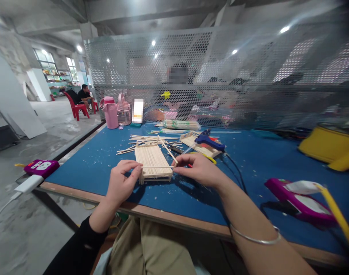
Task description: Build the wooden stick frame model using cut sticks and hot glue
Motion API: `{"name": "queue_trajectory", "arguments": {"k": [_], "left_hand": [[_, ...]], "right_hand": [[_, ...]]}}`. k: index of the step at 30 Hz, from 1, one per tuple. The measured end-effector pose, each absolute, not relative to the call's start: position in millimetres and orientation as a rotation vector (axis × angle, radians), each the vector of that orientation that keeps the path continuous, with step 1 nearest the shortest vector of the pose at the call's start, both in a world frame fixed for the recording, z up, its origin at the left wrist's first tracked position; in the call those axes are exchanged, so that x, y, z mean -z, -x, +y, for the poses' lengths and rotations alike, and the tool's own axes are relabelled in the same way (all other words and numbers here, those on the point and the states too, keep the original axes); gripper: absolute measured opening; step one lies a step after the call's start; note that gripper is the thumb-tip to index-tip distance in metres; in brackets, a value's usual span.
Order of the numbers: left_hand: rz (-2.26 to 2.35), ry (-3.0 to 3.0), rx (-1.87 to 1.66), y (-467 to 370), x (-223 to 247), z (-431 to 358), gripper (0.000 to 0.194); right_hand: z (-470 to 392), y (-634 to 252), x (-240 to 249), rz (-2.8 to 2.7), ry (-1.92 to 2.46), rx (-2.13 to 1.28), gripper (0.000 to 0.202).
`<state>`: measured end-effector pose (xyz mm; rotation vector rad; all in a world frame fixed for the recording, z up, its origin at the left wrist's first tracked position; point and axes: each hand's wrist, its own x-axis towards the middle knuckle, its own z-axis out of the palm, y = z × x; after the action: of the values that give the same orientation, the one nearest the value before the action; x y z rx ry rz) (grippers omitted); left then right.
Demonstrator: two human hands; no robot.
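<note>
A small frame of pale wooden sticks (153, 158) rests on the blue table. One thin stick (157, 167) lies across its near end. My left hand (124, 179) pinches the left end of this stick at the frame's near left corner. At the near right corner, my right hand (193, 168) has thumb and fingers closed on the stick's right end. Another stick (168, 149) slants from the frame's far edge down to my right fingers. Loose sticks (142, 139) lie scattered behind the frame.
A blue glue gun (210, 142) lies on a second stick piece (190, 138), its cable running right. Purple power strips (300, 202) (42, 167) sit at both sides. Pink bottles (110, 112) stand at the back left, before a perforated screen (145, 72). A yellow bag (329, 147) is at right.
</note>
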<state>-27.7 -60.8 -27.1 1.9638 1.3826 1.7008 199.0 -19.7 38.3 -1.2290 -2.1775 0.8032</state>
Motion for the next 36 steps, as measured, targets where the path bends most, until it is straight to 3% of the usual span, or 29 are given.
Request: {"name": "queue_trajectory", "arguments": {"k": [16, 20, 24, 31, 36], "left_hand": [[1.351, -2.006, -1.744, 26, 27, -59, 0.013], [1.351, -1.899, -1.933, 25, 26, -61, 0.013], [1.292, -1.560, -2.146, 21, 27, -75, 0.013], [1.132, -1.074, -1.725, 16, 46, -100, 0.026], [0.986, -0.884, -1.597, 14, 51, -99, 0.026]], "right_hand": [[-20, -198, -37, -2.173, 1.191, -0.838, 0.015], [-17, -205, -38, -1.974, 1.119, -0.872, 0.024], [-15, -216, -42, -1.587, 1.011, -0.662, 0.020], [-17, -203, -19, -2.188, 1.384, -0.872, 0.021], [-14, -179, -8, -2.362, 1.457, -0.569, 0.013]]}}
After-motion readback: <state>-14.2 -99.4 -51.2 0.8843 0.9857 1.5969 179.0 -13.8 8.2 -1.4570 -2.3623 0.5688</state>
